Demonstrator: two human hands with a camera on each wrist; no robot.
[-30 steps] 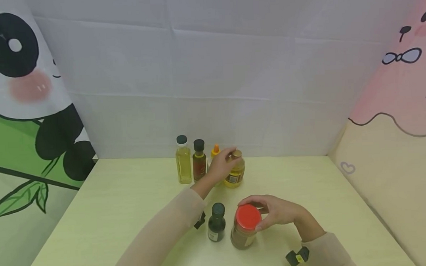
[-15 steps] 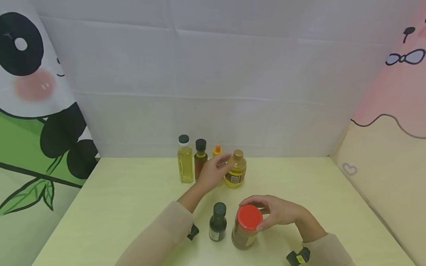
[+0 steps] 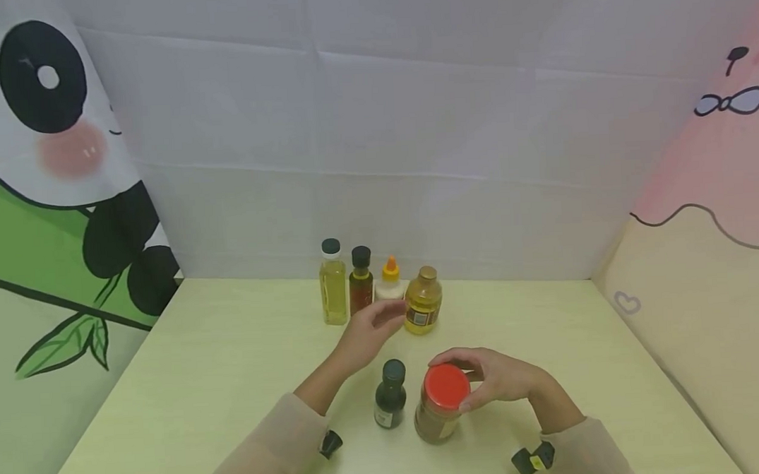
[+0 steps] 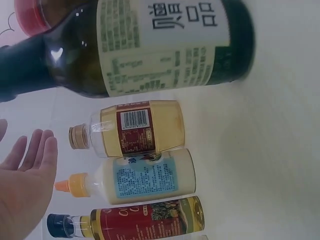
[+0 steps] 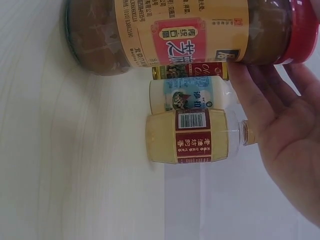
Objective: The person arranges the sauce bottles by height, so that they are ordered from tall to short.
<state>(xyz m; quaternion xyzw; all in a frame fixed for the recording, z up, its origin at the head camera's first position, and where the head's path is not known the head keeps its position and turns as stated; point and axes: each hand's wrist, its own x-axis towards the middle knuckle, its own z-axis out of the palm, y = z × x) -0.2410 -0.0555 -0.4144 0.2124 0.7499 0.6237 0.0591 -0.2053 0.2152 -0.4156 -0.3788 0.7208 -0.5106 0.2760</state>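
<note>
My right hand [image 3: 501, 377] grips a sesame paste jar [image 3: 435, 422] near its red lid [image 3: 446, 386], thumb at one side and fingers at the other. The jar appears upright. My left hand [image 3: 366, 334] holds nothing; its fingers are relaxed, in front of the back row of bottles. Beside that hand stand a round-bodied yellow oil bottle [image 3: 423, 302] and a salad dressing bottle [image 3: 389, 287] with an orange tip, partly hidden in the head view. A small dark green bottle [image 3: 390, 399] stands left of the jar and looms large in the left wrist view [image 4: 170, 45].
A tall olive oil bottle [image 3: 361, 287] with a black cap and a clear bottle of yellow oil [image 3: 334, 288] complete the back row, on the left. The pale table [image 3: 245, 356] ends at a white cloth wall [image 3: 400, 123]. Printed cloths hang on both sides.
My left hand has left the round-bodied oil bottle and drawn back toward me and to the left. My right hand still grips the jar. The head view has turned slightly left.
</note>
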